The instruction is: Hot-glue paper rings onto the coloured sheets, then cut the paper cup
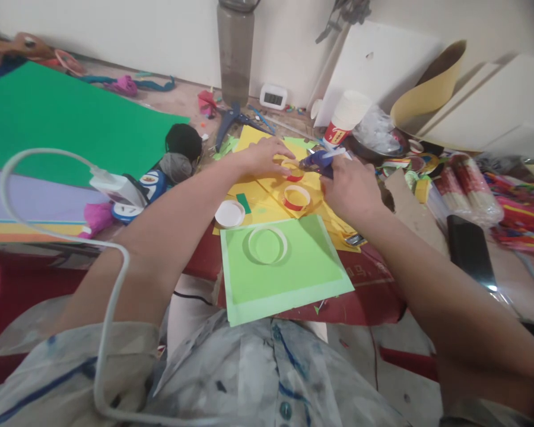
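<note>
My left hand (267, 157) is closed on a small red-and-cream paper ring (294, 177), its fingertips at the ring's left edge. My right hand (353, 184) grips a blue glue gun (317, 161) whose nozzle points left, right beside that ring. A white stick juts out at the gun's rear. Just below lies a second red-and-white paper ring (296, 206) on yellow paper (267, 198). Closer to me, a larger white ring (250, 246) sits on light green sheets (293, 273). A round white disc (229, 214) and a dark green scrap (243, 203) lie left of the rings.
Blue-handled pliers (234, 121), a tall bottle (235, 56), a small digital timer (273, 96) and paper cups (345, 118) stand behind. A white cable (115, 284) loops across my left arm. Green card (80, 121) covers the left; a black phone (470, 249) lies right.
</note>
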{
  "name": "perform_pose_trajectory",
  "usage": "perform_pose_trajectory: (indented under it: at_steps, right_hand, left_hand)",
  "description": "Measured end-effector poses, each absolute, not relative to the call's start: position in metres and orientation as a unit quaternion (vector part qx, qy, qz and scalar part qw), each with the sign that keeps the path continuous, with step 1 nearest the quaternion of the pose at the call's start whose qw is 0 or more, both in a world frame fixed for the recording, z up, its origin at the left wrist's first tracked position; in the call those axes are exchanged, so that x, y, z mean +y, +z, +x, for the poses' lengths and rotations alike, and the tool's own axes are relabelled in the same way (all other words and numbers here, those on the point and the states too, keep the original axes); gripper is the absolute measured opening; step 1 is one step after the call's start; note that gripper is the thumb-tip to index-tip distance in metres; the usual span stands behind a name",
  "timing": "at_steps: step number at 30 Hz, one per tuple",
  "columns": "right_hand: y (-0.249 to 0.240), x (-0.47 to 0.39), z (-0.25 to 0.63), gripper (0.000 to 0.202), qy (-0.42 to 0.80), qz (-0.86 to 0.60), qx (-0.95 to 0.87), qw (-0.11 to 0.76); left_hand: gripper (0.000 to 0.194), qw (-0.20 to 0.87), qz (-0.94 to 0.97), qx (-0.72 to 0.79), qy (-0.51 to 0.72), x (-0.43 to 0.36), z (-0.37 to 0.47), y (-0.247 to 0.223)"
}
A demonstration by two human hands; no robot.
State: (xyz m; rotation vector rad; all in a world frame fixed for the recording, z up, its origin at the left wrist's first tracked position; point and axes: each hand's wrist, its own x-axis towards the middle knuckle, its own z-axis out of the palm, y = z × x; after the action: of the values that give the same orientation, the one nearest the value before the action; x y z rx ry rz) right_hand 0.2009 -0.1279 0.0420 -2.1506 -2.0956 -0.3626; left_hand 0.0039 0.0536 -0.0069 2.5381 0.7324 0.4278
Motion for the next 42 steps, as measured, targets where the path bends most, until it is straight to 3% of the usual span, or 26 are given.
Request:
perform_pose_trajectory:
  at_steps: [6, 14, 22, 34, 42]
  right_hand:
    - [0.052, -0.133, 0.202, 0.039, -0.114, -0.726, -0.675, 0.061]
    - [0.043, -0.126, 0.21, 0.039, -0.115, -0.712, -0.688, 0.083]
    - [0.036, -0.12, 0.204, 0.038, -0.138, -0.707, -0.691, 0.058]
    - [0.075, -0.147, 0.188, 0.038, -0.11, -0.719, -0.685, 0.02]
    - [0.062, -0.137, 0.21, 0.04, -0.053, -0.726, -0.658, 0.192]
  left_hand:
    - [0.057, 0.203, 0.916, 0.299, 0.173, 0.045, 0.01, -0.004]
    - [0.074, 0.188, 0.922, 0.292, 0.17, 0.043, 0.011, 0.001]
    - [0.06, 0.199, 0.924, 0.301, 0.129, 0.031, 0.015, 0.002]
    - [0.066, 0.168, 0.921, 0.333, 0.11, 0.024, 0.019, 0.016]
    - [0.104, 0.221, 0.912, 0.34, 0.063, 0.037, 0.004, 0.023]
